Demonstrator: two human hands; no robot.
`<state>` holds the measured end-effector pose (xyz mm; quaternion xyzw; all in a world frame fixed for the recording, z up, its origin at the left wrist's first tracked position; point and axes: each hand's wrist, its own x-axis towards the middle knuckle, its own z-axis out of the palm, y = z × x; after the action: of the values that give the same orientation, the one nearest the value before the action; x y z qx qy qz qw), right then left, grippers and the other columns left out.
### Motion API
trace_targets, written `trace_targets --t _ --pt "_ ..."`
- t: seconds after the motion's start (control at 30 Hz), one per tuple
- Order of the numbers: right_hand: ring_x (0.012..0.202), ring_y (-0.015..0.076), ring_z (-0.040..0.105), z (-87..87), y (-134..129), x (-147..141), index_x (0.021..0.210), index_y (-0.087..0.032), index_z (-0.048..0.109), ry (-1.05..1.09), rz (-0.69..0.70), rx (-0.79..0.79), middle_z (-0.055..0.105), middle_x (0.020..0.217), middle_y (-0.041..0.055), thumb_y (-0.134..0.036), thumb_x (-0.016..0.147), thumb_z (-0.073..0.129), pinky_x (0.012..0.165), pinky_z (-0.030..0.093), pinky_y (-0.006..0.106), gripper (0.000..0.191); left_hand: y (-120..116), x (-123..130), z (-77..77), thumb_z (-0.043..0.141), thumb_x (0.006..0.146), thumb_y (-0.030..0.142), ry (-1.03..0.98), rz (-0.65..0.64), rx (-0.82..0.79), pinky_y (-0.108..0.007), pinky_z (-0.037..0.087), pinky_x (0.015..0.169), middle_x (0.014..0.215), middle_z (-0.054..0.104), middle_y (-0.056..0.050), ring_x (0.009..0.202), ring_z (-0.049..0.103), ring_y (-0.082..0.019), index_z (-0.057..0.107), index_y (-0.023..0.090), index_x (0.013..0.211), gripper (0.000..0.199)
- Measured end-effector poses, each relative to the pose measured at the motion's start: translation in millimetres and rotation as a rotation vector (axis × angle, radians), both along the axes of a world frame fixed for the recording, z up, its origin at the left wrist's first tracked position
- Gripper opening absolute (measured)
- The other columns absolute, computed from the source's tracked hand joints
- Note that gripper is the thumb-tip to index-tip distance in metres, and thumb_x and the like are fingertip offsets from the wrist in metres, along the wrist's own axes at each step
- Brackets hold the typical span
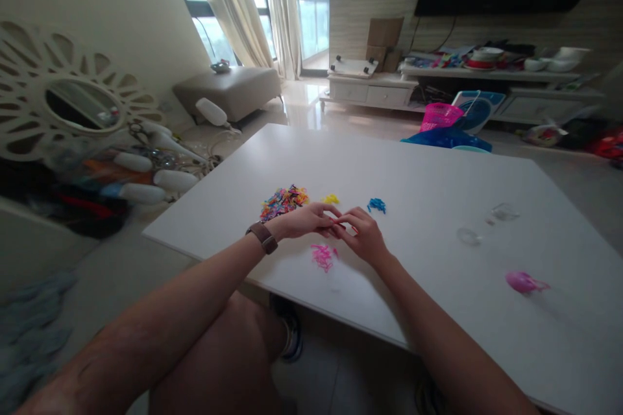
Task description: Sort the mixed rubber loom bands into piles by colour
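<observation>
My left hand [314, 219] and my right hand [363, 233] meet above the white table, fingertips pinched close together. Something small and reddish seems to be between them, but it is too small to make out. Left of my left hand spreads a pile of mixed-colour small pieces [285, 201], perhaps little rubber bands. Below my hands lies a loose pink heap [322, 258] of similar pieces. Just beyond my fingers are a small yellow heap [331, 199] and, to the right, a blue heap [376, 205]. My left wrist wears a brown-strapped watch [263, 237].
On the table's [418, 318] right side lie a pink rounded object [523, 282] and clear plastic pieces [505, 212]. Past the far edge stand a pink basket [440, 117] and a blue item [448, 137]. A lamp with white shades [175, 180] stands at the left.
</observation>
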<state>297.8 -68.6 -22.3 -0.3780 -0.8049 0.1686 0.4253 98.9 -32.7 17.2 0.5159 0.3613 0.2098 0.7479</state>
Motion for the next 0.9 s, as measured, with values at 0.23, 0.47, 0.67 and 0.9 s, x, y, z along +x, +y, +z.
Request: trace_targets --t 0.23,0.47,0.67,0.9 --pt "0.082 0.0207 0.06 16.4 3 13 0.081 -0.023 0.066 0.1 -0.064 -0.046 0.065 0.081 0.0049 -0.03 0.091 0.06 0.075 0.049 0.035 0.014 2 5 12.8 0.08 0.078 0.034 0.063 -0.055 0.025 -0.025 0.052 0.065 0.093 0.076 -0.014 0.081 0.074 -0.021 0.062 0.013 0.096 0.033" --pt "0.08 0.0198 0.06 20.5 19 63 0.077 -0.021 0.067 -0.102 -0.188 -0.109 0.067 0.083 0.0056 -0.028 0.086 0.061 0.072 0.048 0.033 0.013 15 -3 6.3 0.08 0.078 0.026 0.098 0.127 0.088 -0.026 0.054 0.066 0.087 0.074 -0.014 0.084 0.075 -0.024 0.055 0.012 0.079 0.029" --pt "0.084 0.0201 0.062 16.2 23 87 0.074 -0.021 0.072 -0.289 -0.124 -0.136 0.069 0.09 0.0055 -0.022 0.08 0.064 0.078 0.048 0.034 0.01 20 -12 5.5 0.08 0.078 0.023 0.163 0.301 0.128 -0.031 0.056 0.077 0.065 0.061 -0.002 0.078 0.075 -0.023 0.059 0.013 0.075 0.023" --pt "0.077 0.0176 0.061 24.4 19 94 0.069 -0.021 0.075 -0.345 -0.072 -0.242 0.068 0.084 0.0044 -0.023 0.075 0.068 0.071 0.047 0.029 0.009 20 -16 10.7 0.086 0.067 0.023 0.358 0.327 0.468 -0.027 0.05 0.061 0.064 0.066 -0.004 0.059 0.063 -0.014 0.07 0.013 0.074 0.021"
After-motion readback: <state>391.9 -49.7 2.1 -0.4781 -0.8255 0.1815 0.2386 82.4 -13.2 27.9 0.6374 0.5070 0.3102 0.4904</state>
